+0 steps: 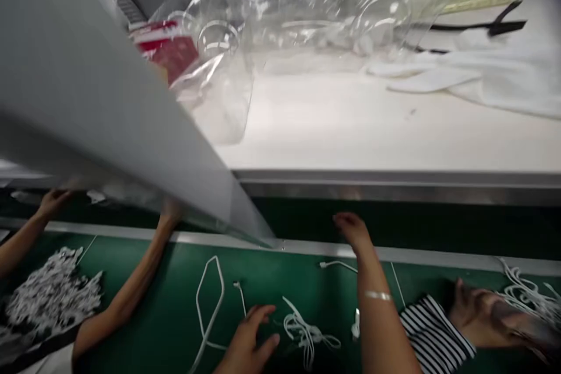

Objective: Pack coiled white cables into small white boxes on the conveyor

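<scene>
My left hand [252, 339] is low over the green work surface [162, 304], thumb and fingers apart, holding nothing. Just to its right lies a loosely bundled white cable [307, 330]. A looped white cable [210, 298] and a small cable end [239, 286] lie on its left. My right hand [354, 232] reaches past the metal rail [302, 246] over a dark green strip [298, 213]. Its fingers are loosely bent and slightly blurred, with nothing visible in them. Near that forearm lie a cable with a white plug [324, 265] and a small white piece [356, 324].
A grey panel [131, 99] slants across the left. Above, a white shelf [350, 123] bears clear plastic packaging [307, 17] and white cloth [504, 76]. Another person's arms [135, 280] are left, near a white pile [56, 292]; a striped sleeve [436, 333] is right, near cables [526, 292].
</scene>
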### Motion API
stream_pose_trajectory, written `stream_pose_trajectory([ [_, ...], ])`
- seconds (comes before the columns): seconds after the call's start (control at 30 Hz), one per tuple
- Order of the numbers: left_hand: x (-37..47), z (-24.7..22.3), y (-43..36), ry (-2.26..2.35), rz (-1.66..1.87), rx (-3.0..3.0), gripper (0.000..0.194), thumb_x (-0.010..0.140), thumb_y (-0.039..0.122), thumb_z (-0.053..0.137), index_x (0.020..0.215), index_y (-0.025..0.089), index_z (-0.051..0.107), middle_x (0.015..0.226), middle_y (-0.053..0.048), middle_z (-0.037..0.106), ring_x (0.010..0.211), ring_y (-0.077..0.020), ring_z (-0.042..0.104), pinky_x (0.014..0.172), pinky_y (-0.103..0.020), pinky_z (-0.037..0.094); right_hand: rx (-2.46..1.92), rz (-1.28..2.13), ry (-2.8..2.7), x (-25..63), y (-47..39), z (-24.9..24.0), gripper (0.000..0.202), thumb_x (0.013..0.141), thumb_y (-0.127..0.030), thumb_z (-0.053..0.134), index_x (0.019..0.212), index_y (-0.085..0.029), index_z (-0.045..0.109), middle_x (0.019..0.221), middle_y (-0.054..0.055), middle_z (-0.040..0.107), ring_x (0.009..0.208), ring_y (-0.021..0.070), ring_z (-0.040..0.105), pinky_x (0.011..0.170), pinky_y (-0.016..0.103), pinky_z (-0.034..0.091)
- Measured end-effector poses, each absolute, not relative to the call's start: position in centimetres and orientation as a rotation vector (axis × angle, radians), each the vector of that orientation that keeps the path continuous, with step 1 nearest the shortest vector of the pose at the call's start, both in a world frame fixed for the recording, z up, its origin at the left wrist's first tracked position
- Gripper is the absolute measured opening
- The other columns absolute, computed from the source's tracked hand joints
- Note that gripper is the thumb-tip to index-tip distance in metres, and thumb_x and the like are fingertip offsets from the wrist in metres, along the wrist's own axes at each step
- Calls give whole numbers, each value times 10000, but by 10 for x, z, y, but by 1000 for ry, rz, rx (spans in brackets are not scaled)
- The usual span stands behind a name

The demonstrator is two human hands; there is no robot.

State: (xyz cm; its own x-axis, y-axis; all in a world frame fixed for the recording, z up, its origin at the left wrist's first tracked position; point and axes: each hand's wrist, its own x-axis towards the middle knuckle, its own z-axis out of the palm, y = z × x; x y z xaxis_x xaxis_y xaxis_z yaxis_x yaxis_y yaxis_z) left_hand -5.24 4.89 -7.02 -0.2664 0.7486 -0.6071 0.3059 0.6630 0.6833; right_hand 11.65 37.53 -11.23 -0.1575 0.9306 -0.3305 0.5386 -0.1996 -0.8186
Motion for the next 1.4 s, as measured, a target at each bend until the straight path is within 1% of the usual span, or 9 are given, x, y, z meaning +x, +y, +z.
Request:
stream_pose_trajectory([
  [0.13, -40, -53, 45, 1746, 536, 890, 440, 839, 310, 598, 1275, 251, 618, 1328, -86, 607, 1141, -241, 615, 913, -349, 530, -1739, 1518, -2018, 129, 236, -127, 129, 861, -281, 719, 853, -155, 693, 790, 15, 716, 757, 162, 683, 744, 281, 533],
  [0.23, -37, -51, 31, 1745, 529, 923, 386, 811, 263, 622, 1193, 226, 660, 1227, -76, 662, 1049, -220, 642, 838, -308, 518, -1791, 1396, -2243, 115, 162, -139, 219, 827, -328, 728, 950, -146, 719, 935, 113, 742, 912, 260, 701, 786, 307, 507],
  [0.5, -37, -63, -12, 1788, 670, 877, 388, 748, 248, 690, 1133, 201, 702, 1092, -58, 704, 887, -184, 654, 774, -273, 504, -1590, 1121, -2591, 83, 144, -141, 337, 819, -23, 477, 1060, -65, 708, 1050, 227, 707, 1004, 321, 683, 884, 385, 481],
  [0.6, -40, -58, -11, 1889, 765, 844, 406, 767, 267, 685, 1163, 182, 697, 935, -39, 697, 776, -156, 606, 724, -259, 475, -1440, 1176, -2554, 96, 145, -122, 312, 861, -135, 480, 1049, -107, 728, 1078, 196, 709, 984, 298, 686, 887, 376, 496],
  [0.73, -34, -35, 6, 1805, 885, 896, 783, 654, 309, 820, 1383, 181, 563, 884, -12, 659, 687, -131, 544, 657, -233, 444, -1128, 1369, -2421, 116, 124, -76, 365, 913, -427, 477, 964, -188, 749, 963, 110, 725, 881, 236, 687, 809, 306, 530],
  [0.83, -28, -13, 20, 1650, 964, 1089, 387, 706, 314, 785, 1061, 163, 749, 745, 6, 610, 652, -118, 515, 620, -214, 394, -1069, 1620, -2037, 127, 107, -31, 363, 848, -534, 613, 892, -199, 748, 909, 93, 726, 828, 227, 682, 748, 290, 536],
  [0.93, -26, 8, 25, 1558, 990, 1147, 273, 817, 354, 693, 661, 133, 725, 584, 24, 487, 582, -93, 454, 558, -216, 314, -1180, 1844, -1583, 139, 101, 12, 356, 713, -513, 810, 829, -185, 735, 787, 56, 702, 709, 168, 635, 660, 239, 513],
  [1.17, -34, 47, 23, 1196, 1093, 591, 422, 687, 498, 823, 839, 110, 756, 643, -1, 642, 553, -89, 541, 554, -212, 424, -1239, 1927, -980, 152, 85, 46, 500, 699, -412, 864, 1150, -281, 693, 763, -36, 668, 613, 96, 584, 569, 189, 491],
  [1.4, -19, 61, 23, 1115, 1346, 97, 455, 582, 398, 941, 907, 136, 758, 779, -15, 726, 670, -68, 654, 714, -182, 540, -1165, 1530, -1573, 151, 68, 39, 234, 791, -411, 758, 925, -227, 813, 1009, 85, 741, 978, 242, 685, 860, 332, 587],
])
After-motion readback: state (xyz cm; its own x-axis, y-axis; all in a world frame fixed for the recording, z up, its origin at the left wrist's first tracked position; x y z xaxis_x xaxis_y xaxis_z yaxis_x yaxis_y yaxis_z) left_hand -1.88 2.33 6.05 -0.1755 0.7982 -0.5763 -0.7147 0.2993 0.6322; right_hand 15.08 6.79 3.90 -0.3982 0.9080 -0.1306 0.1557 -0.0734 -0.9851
